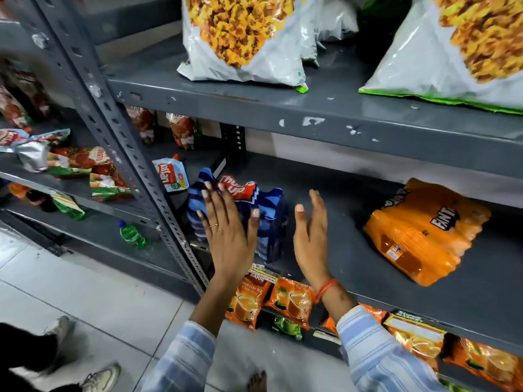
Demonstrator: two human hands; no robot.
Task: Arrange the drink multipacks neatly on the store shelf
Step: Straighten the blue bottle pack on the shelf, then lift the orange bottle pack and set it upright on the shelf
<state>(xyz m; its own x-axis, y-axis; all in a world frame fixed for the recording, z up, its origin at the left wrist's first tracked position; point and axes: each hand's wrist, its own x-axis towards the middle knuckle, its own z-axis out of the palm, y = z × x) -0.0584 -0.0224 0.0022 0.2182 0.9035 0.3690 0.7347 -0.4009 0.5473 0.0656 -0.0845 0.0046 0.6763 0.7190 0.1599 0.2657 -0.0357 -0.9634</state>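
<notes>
A blue Thums Up multipack [266, 222] stands at the left end of the grey middle shelf [339, 250], close to the upright post. My left hand [226, 230] lies flat against its front with fingers spread, gripping nothing. My right hand [311, 236] hovers just right of the pack, fingers apart, not touching it. An orange Fanta multipack [424, 230] lies tilted on its side further right on the same shelf, apart from both hands.
Large snack bags [243, 38] sit on the shelf above. Orange tea packets [291, 301] hang along the shelf below. A ketchup pouch [171, 175] stands behind the blue pack. The slotted post [135, 154] divides off a left bay with scattered pouches. Someone's shoes [102, 377] are on the floor.
</notes>
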